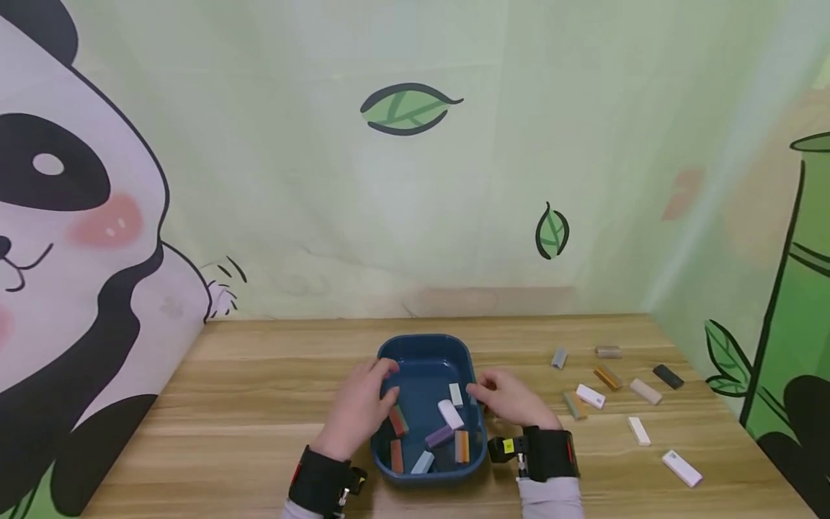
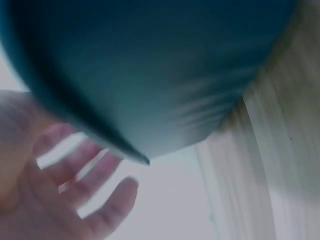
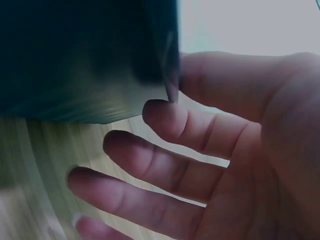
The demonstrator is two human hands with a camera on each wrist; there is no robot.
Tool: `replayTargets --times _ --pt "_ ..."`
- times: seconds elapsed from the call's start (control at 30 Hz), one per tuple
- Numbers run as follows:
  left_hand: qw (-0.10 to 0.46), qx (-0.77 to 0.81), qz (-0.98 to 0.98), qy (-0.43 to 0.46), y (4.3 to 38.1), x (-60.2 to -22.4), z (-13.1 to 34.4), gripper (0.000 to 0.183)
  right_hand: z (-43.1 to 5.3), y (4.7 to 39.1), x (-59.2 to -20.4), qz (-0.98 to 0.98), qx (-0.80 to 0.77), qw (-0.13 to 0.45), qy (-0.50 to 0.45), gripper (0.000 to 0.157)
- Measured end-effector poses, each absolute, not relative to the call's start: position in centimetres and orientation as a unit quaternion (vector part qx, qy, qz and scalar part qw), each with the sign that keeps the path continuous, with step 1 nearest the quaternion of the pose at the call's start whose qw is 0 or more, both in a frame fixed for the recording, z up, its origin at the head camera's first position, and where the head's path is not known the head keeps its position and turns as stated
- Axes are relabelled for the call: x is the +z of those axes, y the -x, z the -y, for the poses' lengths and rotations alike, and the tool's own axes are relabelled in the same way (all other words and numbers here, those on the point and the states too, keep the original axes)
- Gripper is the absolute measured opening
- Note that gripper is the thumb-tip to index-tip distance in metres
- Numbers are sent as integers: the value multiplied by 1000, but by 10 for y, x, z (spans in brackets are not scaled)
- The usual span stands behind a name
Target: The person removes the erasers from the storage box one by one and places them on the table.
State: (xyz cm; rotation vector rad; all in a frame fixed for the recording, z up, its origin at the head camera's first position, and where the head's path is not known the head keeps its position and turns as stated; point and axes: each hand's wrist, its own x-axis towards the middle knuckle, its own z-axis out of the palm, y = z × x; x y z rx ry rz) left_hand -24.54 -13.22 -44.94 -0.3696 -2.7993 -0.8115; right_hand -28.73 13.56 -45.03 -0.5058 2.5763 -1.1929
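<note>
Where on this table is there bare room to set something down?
The widest free patch of wooden tabletop lies between the panda print and left wristband; a narrow strip runs behind the blue bin to the backdrop. Blocks crowd the bin's near part, and loose blocks dot the tabletop's right side.

A pale green backdrop (image 1: 292, 180), faintly creased, fills the upper frame. A large printed panda (image 1: 84, 281) covers the left side; one outlined leaf (image 1: 408, 109) sits at upper centre, a smaller leaf (image 1: 552, 231) right of centre. A green bamboo stalk (image 1: 800, 303) stands at the right edge. Below, the wood-grain surface (image 1: 272, 382) spans the frame's lower part. A pale diagonal streak (image 1: 720, 151) crosses the upper right.
</note>
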Motion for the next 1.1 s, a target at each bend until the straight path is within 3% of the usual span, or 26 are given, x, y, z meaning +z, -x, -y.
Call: replayTargets --times 0.23,0.4,0.67,0.9,1.1 --pt "48 -128 972 189 233 -460 110 30 -134 286 -452 -889 -410 127 162 25" --pt "82 -73 980 167 228 -469 101 28 -135 285 -452 -888 -413 129 154 25" --pt "70 -55 983 157 233 -473 98 24 -137 287 -453 -887 -417 131 151 26" --pt "72 -81 981 162 232 -473 99 22 -136 287 -453 -889 -412 131 152 26" --pt "111 -133 970 168 232 -461 104 19 -136 288 -453 -890 -411 130 152 25"
